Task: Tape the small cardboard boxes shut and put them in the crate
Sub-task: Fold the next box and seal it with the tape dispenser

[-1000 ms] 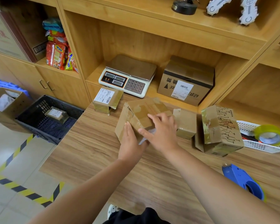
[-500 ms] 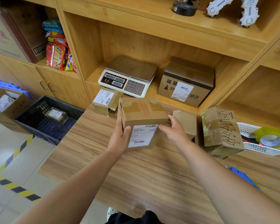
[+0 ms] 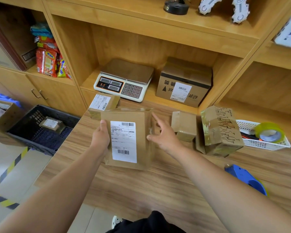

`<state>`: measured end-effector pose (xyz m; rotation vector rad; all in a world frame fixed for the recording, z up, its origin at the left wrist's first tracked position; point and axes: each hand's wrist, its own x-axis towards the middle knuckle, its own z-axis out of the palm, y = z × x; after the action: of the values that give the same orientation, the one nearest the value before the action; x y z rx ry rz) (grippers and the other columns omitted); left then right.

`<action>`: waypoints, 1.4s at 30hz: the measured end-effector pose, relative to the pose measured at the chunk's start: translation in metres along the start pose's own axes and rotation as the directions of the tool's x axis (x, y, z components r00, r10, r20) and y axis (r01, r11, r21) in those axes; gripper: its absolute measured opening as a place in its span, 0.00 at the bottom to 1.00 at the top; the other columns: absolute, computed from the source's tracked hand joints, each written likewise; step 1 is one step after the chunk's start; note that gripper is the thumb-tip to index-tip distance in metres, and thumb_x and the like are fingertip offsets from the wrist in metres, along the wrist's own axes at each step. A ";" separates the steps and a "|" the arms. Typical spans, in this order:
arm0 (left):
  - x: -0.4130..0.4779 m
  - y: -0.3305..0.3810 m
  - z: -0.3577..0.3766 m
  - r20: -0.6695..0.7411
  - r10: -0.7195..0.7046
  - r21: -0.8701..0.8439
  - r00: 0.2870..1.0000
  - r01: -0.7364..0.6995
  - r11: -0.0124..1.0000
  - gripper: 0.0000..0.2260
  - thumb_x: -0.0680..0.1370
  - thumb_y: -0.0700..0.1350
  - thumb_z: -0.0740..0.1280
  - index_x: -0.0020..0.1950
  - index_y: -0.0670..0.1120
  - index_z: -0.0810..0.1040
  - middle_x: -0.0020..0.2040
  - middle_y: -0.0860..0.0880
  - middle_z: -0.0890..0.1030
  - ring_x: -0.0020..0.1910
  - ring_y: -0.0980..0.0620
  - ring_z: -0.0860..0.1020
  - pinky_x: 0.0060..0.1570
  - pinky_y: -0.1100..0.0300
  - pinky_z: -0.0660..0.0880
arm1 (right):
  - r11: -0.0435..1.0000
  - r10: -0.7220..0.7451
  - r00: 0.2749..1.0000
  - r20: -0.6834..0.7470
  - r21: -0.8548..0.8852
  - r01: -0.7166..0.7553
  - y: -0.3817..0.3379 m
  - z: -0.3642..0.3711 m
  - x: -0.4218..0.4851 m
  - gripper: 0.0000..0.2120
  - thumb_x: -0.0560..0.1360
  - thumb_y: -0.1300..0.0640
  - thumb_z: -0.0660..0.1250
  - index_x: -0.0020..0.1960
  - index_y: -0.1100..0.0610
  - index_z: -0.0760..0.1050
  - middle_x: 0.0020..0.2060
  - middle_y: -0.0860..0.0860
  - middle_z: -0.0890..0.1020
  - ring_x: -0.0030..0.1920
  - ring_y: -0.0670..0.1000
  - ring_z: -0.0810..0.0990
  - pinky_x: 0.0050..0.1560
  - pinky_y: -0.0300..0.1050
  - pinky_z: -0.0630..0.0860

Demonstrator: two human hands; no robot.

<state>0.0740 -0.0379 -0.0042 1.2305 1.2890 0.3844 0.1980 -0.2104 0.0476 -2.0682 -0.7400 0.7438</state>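
Over wood table (image 3: 141, 190), box (image 3: 127, 140) now lies label-up; left hand (image 3: 100, 139) grips its left edge, right hand (image 3: 165, 137) lets go, fingers spread. Crate (image 3: 61, 114) on floor left, shelves (image 3: 158, 31) behind.

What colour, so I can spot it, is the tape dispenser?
Blue; the tape dispenser shows best in the head view.

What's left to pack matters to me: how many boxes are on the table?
4: a box in the left hand, a labelled box behind it, a plain box to its right, a printed box farthest right, perhaps hiding another.
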 end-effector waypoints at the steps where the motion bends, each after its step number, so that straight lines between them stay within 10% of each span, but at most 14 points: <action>1: 0.003 0.000 -0.001 -0.004 -0.015 0.007 1.000 0.015 1.000 0.29 0.80 0.63 0.48 0.67 0.44 0.71 0.56 0.46 0.79 0.55 0.45 0.76 0.58 0.48 0.73 | 0.999 0.038 0.999 -0.014 -0.011 -0.038 0.001 0.002 0.000 0.45 0.70 0.57 0.74 0.77 0.44 0.52 0.75 0.50 0.57 0.75 0.52 0.58 0.74 0.50 0.58; 6: 0.008 0.002 -0.003 0.028 -0.073 -0.008 0.997 0.073 0.997 0.27 0.81 0.62 0.48 0.63 0.43 0.72 0.50 0.46 0.80 0.46 0.48 0.77 0.45 0.55 0.74 | 0.983 0.141 0.988 0.063 0.112 -0.148 0.013 0.007 -0.006 0.44 0.72 0.57 0.74 0.77 0.59 0.49 0.62 0.44 0.66 0.61 0.43 0.66 0.52 0.21 0.62; 11: 0.010 -0.001 -0.006 0.070 -0.178 -0.072 0.981 0.183 0.980 0.26 0.81 0.62 0.49 0.59 0.44 0.75 0.46 0.46 0.82 0.45 0.46 0.80 0.43 0.52 0.77 | 0.975 0.142 0.989 0.050 0.164 -0.149 0.017 0.017 -0.004 0.34 0.70 0.52 0.75 0.71 0.55 0.63 0.56 0.45 0.73 0.60 0.47 0.74 0.56 0.36 0.67; 19: 0.007 0.010 0.004 0.148 -0.273 -0.216 0.951 0.300 0.929 0.25 0.81 0.62 0.51 0.48 0.45 0.78 0.46 0.46 0.83 0.43 0.47 0.81 0.38 0.54 0.76 | 0.972 0.075 0.990 -0.117 0.229 -0.047 0.014 0.004 0.008 0.22 0.71 0.55 0.74 0.60 0.51 0.69 0.47 0.43 0.77 0.48 0.44 0.77 0.44 0.26 0.71; 25: 0.007 0.017 0.014 0.122 -0.308 -0.240 0.943 0.329 0.913 0.21 0.81 0.59 0.53 0.45 0.44 0.75 0.40 0.47 0.80 0.37 0.49 0.79 0.34 0.54 0.75 | 0.985 0.074 0.988 -0.133 0.164 -0.052 0.007 -0.007 0.013 0.32 0.74 0.48 0.70 0.75 0.51 0.63 0.64 0.47 0.74 0.64 0.48 0.72 0.65 0.43 0.67; 31: -0.002 0.032 0.016 0.108 -0.297 -0.111 0.949 0.308 0.945 0.19 0.81 0.57 0.56 0.51 0.41 0.73 0.43 0.45 0.78 0.40 0.48 0.77 0.48 0.54 0.74 | 0.965 0.159 0.971 -0.177 -0.179 -0.191 0.005 -0.020 0.020 0.27 0.78 0.39 0.58 0.73 0.52 0.67 0.67 0.55 0.74 0.66 0.57 0.72 0.65 0.49 0.70; 34: -0.001 0.036 0.013 0.194 -0.297 -0.053 0.935 0.312 0.949 0.19 0.81 0.56 0.58 0.62 0.43 0.74 0.50 0.44 0.82 0.47 0.46 0.81 0.47 0.51 0.79 | 0.950 0.223 0.960 -0.170 -0.182 -0.253 0.002 -0.031 0.015 0.24 0.79 0.41 0.56 0.67 0.55 0.74 0.63 0.56 0.77 0.63 0.59 0.74 0.63 0.52 0.71; 38: -0.008 0.039 0.013 0.317 -0.272 0.037 0.909 0.275 0.961 0.07 0.79 0.48 0.64 0.47 0.45 0.78 0.36 0.48 0.83 0.33 0.51 0.81 0.32 0.59 0.79 | 0.917 0.308 0.936 -0.169 -0.210 -0.339 0.001 -0.039 0.012 0.24 0.79 0.38 0.54 0.44 0.55 0.78 0.49 0.57 0.82 0.51 0.59 0.78 0.51 0.50 0.73; 42: -0.015 0.039 0.014 0.369 -0.263 0.085 0.891 0.250 0.965 0.08 0.77 0.47 0.68 0.52 0.44 0.78 0.41 0.46 0.84 0.41 0.48 0.81 0.43 0.55 0.77 | 0.885 0.390 0.907 -0.160 -0.208 -0.417 -0.001 -0.045 0.014 0.28 0.78 0.37 0.55 0.45 0.62 0.77 0.47 0.58 0.81 0.49 0.60 0.79 0.54 0.51 0.74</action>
<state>0.0964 -0.0416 0.0331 1.0804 1.1046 -0.0691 0.2390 -0.2211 0.0678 -2.5043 -0.3432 0.7828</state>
